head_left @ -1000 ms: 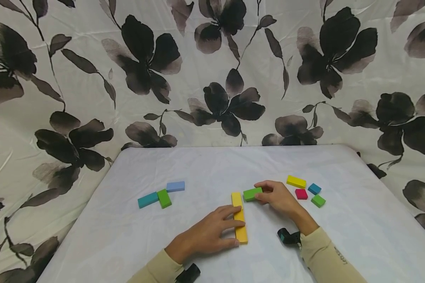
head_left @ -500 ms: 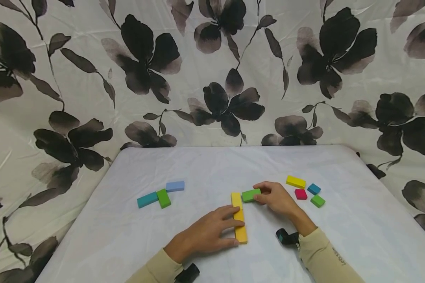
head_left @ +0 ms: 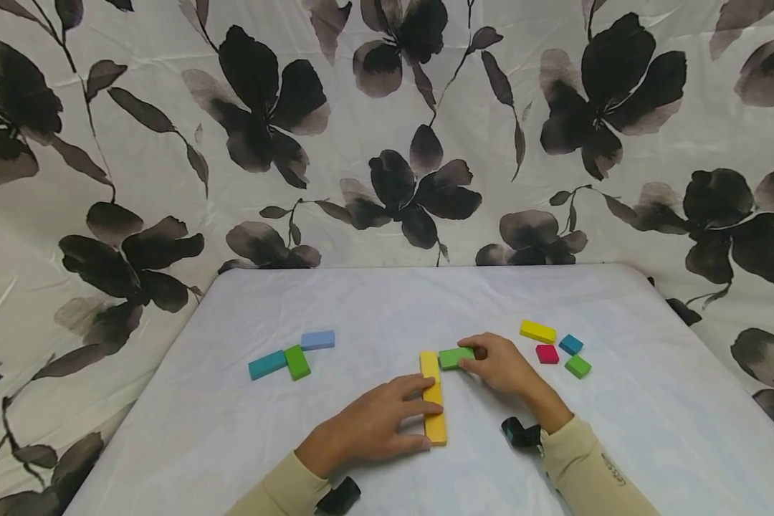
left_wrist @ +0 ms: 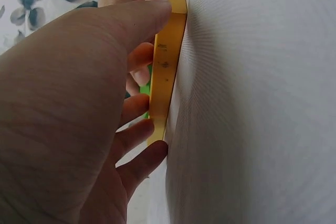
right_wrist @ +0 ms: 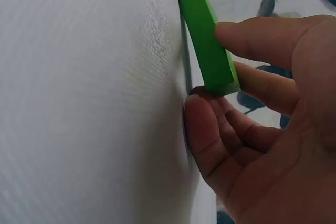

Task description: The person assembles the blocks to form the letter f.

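Observation:
Two yellow blocks (head_left: 435, 424) lie end to end in a row running away from me, mid-table in the head view. My left hand (head_left: 377, 423) rests over them, its fingers extended across the row and its thumb (left_wrist: 152, 11) touching the near end. A green block (head_left: 454, 358) lies beside the far end of the row, its left end against or almost against the far yellow block (head_left: 428, 364). My right hand (head_left: 499, 362) pinches the green block's right end between thumb and fingers. In the right wrist view the green block (right_wrist: 205, 40) meets the yellow at its far end.
To the left lie a teal block (head_left: 267, 365), a green block (head_left: 297, 362) and a light blue block (head_left: 318, 340). Right of my right hand are a yellow block (head_left: 538, 331) and smaller red (head_left: 547, 354), blue (head_left: 570, 345) and green (head_left: 577, 367) blocks. A floral cloth (head_left: 400, 129) hangs behind.
My right hand has slid the green block slightly left toward the yellow row and turned it a little straighter. The yellow row's near end has shifted slightly left under my left hand.

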A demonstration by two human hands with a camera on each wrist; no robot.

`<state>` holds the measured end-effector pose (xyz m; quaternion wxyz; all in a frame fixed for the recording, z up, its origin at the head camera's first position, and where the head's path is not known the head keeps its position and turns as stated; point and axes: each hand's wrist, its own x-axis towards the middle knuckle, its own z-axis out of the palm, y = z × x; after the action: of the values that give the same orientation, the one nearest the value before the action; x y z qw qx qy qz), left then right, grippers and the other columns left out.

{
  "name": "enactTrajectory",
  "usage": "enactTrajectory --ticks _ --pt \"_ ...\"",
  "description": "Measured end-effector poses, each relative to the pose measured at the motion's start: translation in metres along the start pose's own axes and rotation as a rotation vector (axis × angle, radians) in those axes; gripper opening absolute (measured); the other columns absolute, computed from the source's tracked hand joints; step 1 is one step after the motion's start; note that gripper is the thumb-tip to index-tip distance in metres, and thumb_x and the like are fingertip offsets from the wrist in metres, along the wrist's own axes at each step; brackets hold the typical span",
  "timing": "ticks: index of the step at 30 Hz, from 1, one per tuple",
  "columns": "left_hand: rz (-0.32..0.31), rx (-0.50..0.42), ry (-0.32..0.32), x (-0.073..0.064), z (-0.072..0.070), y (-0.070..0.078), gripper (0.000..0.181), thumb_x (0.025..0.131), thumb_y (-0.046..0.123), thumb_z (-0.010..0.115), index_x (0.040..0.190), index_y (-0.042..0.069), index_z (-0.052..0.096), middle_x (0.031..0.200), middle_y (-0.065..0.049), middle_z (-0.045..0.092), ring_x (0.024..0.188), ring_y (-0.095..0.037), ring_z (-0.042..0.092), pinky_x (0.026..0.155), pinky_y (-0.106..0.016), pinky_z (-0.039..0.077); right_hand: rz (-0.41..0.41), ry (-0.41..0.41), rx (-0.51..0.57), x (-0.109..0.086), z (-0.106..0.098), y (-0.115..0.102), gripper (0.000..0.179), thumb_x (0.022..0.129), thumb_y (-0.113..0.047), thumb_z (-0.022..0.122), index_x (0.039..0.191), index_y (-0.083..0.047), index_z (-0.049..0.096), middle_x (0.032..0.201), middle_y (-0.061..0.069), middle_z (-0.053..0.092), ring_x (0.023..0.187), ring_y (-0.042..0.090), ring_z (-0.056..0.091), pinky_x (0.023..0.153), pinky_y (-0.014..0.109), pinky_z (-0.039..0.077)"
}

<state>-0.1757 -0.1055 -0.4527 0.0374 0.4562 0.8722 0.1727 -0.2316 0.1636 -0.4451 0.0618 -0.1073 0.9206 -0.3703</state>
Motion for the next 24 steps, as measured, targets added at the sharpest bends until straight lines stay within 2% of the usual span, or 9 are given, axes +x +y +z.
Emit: enactTrajectory --ticks 5,8,24 --pt "0.013 -0.007 0.013 -0.0007 0.0003 0.0 0.051 0.096 0.056 0.059 0.141 0.032 0.058 0.156 -0.002 0.038 0.143 -0.02 0.036 0.112 -0.043 0.038 -0.04 -0.02 -0.085 -0.0003 0.0007 -0.0044 0.035 0.094 -0.022 0.072 0.127 -0.009 0.07 0.105 0.003 0.06 0.088 0.019 0.052 0.075 0.033 0.047" --pt "0.013 -0.021 0.016 -0.0012 0.0015 -0.0004 0.051 0.096 0.055 0.06 0.141 0.031 0.058 0.157 -0.002 0.038 0.143 -0.02 0.035 0.112 -0.044 0.037 -0.037 -0.027 -0.111 -0.0005 0.0015 -0.0059 0.035 0.094 -0.022 0.073 0.126 -0.009 0.07 0.103 0.003 0.058 0.087 0.018 0.051 0.074 0.032 0.046" --pt "-0.05 -0.035 -0.03 0.0005 0.0033 0.0021 0.052 0.097 0.06 0.055 0.143 0.035 0.055 0.16 0.002 0.032 0.146 -0.021 0.029 0.114 -0.047 0.034 -0.021 -0.024 -0.121 -0.0002 0.0029 -0.0058 0.036 0.092 -0.021 0.075 0.126 -0.008 0.07 0.102 0.003 0.057 0.088 0.018 0.052 0.076 0.033 0.048"
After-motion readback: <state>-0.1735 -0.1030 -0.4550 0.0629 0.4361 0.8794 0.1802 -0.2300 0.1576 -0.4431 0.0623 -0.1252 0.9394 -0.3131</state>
